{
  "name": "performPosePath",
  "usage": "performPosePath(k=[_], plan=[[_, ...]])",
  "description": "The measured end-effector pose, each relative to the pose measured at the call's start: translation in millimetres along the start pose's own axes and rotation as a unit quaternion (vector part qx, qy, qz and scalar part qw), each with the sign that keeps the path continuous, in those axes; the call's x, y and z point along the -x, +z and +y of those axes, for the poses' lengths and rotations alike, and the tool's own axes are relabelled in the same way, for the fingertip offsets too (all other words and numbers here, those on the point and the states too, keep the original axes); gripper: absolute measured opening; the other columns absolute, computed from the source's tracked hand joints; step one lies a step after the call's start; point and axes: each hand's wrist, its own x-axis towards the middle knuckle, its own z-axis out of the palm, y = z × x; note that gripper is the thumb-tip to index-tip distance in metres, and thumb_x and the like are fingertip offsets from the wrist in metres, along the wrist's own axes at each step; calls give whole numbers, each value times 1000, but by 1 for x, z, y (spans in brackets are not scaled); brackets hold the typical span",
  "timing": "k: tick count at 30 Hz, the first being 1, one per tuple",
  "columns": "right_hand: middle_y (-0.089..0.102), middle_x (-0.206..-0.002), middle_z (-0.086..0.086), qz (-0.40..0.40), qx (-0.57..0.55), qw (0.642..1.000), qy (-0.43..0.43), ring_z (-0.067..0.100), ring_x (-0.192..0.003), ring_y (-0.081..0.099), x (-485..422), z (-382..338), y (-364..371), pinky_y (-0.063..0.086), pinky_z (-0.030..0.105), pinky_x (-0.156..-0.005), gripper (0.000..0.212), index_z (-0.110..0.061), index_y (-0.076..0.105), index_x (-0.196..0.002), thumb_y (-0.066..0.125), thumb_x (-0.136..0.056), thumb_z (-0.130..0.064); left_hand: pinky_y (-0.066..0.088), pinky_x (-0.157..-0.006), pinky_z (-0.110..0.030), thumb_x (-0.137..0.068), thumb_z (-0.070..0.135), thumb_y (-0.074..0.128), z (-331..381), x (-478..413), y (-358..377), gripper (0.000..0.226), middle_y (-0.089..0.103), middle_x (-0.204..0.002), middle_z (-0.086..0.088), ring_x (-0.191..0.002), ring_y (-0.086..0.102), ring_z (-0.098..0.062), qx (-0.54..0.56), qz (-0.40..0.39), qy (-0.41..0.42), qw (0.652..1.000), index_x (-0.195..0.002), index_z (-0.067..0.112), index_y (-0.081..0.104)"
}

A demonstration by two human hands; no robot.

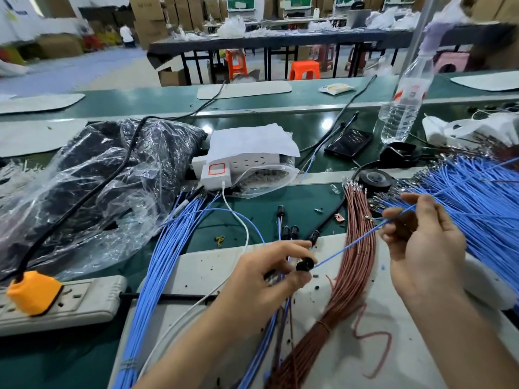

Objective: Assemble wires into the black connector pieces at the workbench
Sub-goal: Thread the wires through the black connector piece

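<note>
A: Blue wires [477, 197]?
B: Smooth plastic sheath, bright metal tips. Brown wires [359, 242] likewise.
A: Black connector [304, 265]?
B: Black plastic, slight gloss.
A: Bag [84, 175], paper sheet [252, 141]?
B: Clear crinkled film, glossy; paper white, matt.
A: Bench top [303, 127]?
B: Green, shiny — lamp glare on it.

One wide-angle camera sat on the person's head, above the near edge of the workbench [306, 200], and faced forward and down. It looked from close range over the left hand [266, 276] and right hand [424, 245]. The bench's far edge and the hall [84, 71] beyond filled the top.
</note>
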Motion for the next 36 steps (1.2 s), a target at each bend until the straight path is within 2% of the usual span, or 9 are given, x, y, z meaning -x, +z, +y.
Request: performPosePath(k=[5, 11, 14, 17, 19, 24, 27, 31, 36], plan=[[64, -55, -2, -14, -38, 999, 12, 8, -44, 51, 3, -1, 3, 43, 15, -46, 32, -13, 59, -82, 39, -103, -25, 47, -71, -16, -86, 18, 64, -5, 1, 1, 13, 66, -86, 22, -75, 62, 3, -45, -28, 3, 999, -97, 22, 67], [68, -63, 5, -148, -9, 988, 35, 13, -46, 55, 20, 13, 15, 47, 18, -47, 24, -12, 53, -87, 35, -102, -12, 50, -82, -22, -82, 17, 65, -3, 0, 0, 17, 71, -87, 14, -85, 66, -6, -27, 10, 7, 1000, -93, 30, 64], [68, -64, 12, -191, 16, 981, 28, 21, -43, 56, 29, 18, 18, 46, 23, -44, 21, -16, 48, -89, 32, -103, -17, 52, -81, -28, -82, 17, 64, 0, -1, -2, 16, 71, -86, 10, -83, 67, -10, -17, 14, 10, 1000, -94, 28, 62], [68, -63, 9, -171, 7, 985, -10, 20, -44, 59, 27, 14, 17, 49, 22, -46, 22, -19, 50, -91, 32, -104, -18, 50, -78, -35, -85, 18, 62, 1, 0, -3, 13, 65, -83, 10, -78, 61, -18, -21, -11, -9, 1000, -96, 25, 60], [68, -65, 4, -155, -16, 987, -27, 16, -50, 61, 22, 8, 15, 52, 21, -53, 24, -16, 57, -95, 34, -103, -15, 46, -72, -34, -88, 18, 59, 1, 1, -2, 14, 60, -80, 14, -75, 54, -24, -28, -32, -24, 999, -97, 28, 58], [70, -68, 3, -158, -29, 987, -20, 11, -55, 59, 19, 5, 13, 51, 18, -57, 26, -9, 62, -92, 37, -101, -12, 47, -76, -22, -88, 16, 56, 1, -1, -3, 14, 64, -88, 17, -80, 59, -10, -43, -11, -4, 999, -97, 25, 62], [70, -68, 6, -173, -1, 984, -33, 15, -53, 59, 24, 11, 14, 50, 20, -54, 26, -11, 58, -91, 36, -102, -13, 49, -77, -27, -87, 17, 58, 2, 0, -3, 15, 66, -85, 12, -80, 61, -16, -29, -1, -4, 1000, -95, 28, 62], [70, -67, 6, -154, -12, 986, -67, 16, -52, 60, 25, 9, 13, 50, 21, -54, 27, -16, 58, -91, 35, -104, -14, 49, -74, -29, -87, 17, 58, 2, 0, -1, 16, 65, -82, 12, -75, 59, -13, -43, -6, 4, 999, -93, 32, 61], [71, -70, 7, -168, -14, 985, -37, 16, -54, 61, 25, 10, 14, 51, 21, -55, 23, -15, 58, -95, 36, -102, -15, 44, -73, -16, -87, 16, 57, 1, 0, -1, 17, 62, -81, 22, -75, 56, 1, -51, 8, 12, 999, -94, 32, 58]])
